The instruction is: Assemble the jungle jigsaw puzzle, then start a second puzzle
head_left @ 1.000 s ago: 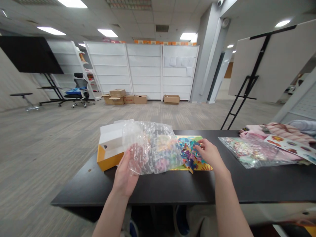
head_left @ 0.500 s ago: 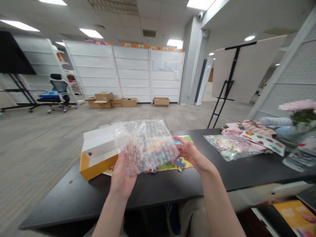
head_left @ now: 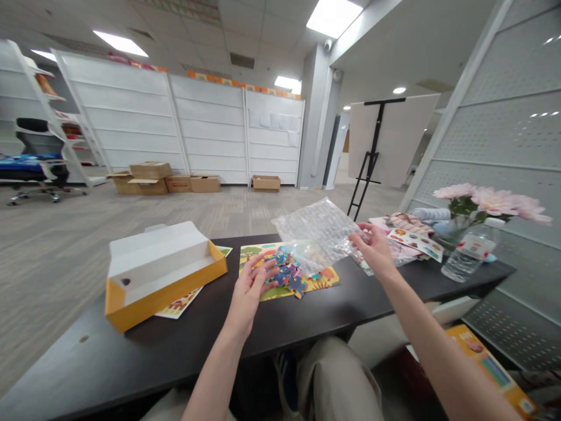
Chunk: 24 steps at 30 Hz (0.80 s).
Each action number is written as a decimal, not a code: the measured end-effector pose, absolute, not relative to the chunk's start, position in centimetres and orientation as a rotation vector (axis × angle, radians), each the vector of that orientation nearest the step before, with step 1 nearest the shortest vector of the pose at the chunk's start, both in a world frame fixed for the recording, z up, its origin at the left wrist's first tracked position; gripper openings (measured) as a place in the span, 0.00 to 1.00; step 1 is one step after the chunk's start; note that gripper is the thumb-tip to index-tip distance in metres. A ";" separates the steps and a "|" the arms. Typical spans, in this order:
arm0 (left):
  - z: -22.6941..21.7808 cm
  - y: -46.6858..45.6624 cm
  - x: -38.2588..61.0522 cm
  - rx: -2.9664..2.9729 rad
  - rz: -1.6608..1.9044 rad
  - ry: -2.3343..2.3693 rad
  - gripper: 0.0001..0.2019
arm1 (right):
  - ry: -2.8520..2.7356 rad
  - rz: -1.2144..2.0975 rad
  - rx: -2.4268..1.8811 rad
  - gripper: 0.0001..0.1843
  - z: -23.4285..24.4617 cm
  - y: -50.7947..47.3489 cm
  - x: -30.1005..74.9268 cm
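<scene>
A clear, crinkled plastic bag [head_left: 322,225] hangs over the right part of the puzzle board, its right edge pinched in my right hand [head_left: 371,248]. My left hand [head_left: 252,283] is open, fingers spread, just over the left side of a colourful puzzle board [head_left: 324,280]. On the board lies a heap of loose jigsaw pieces [head_left: 287,272], partly hidden behind my left fingers and the bag. An open yellow box [head_left: 175,289] with a white inside and raised lid stands to the left, over a printed sheet [head_left: 182,305].
Everything rests on a black table [head_left: 315,316]. At its right lie a sticker sheet [head_left: 416,244], folded cloths [head_left: 407,222] and a plastic water bottle [head_left: 473,250], near pink flowers [head_left: 495,199]. A yellow package [head_left: 486,362] sits below the table's right side.
My right hand has carried the plastic bag to the right. My left hand has let go of it and now hovers by the pieces, which are uncovered. The view has turned right.
</scene>
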<state>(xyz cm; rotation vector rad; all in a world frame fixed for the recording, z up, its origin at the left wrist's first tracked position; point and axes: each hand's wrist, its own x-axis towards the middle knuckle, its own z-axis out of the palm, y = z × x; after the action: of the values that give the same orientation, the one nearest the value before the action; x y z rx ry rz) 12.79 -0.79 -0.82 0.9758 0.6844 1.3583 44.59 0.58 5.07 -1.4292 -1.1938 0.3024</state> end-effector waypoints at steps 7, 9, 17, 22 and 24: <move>0.0 -1.7 13.2 1.065 1.290 0.740 0.28 | -1.242 -0.295 -2.154 0.22 4.2 -0.7 58.5; 0.0 -1.8 13.0 1.075 1.285 0.750 0.27 | -1.213 -0.421 -2.332 0.25 3.9 -1.6 59.1; -0.2 -2.0 11.9 1.109 1.252 0.744 0.27 | -1.809 -0.742 -2.096 0.22 1.9 0.1 50.8; 0.1 -2.3 11.3 1.189 1.318 0.822 0.24 | -2.119 -0.413 -2.261 0.21 -1.2 3.3 49.3; 0.1 -2.3 10.8 1.221 1.353 0.882 0.23 | -2.111 -0.308 -2.333 0.23 -2.1 3.8 50.3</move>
<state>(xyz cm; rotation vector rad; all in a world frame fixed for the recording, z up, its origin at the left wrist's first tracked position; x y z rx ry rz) 10.78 -2.26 0.13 1.2206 0.8817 1.3534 50.31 3.75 -2.13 -2.3333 -2.1106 -0.3083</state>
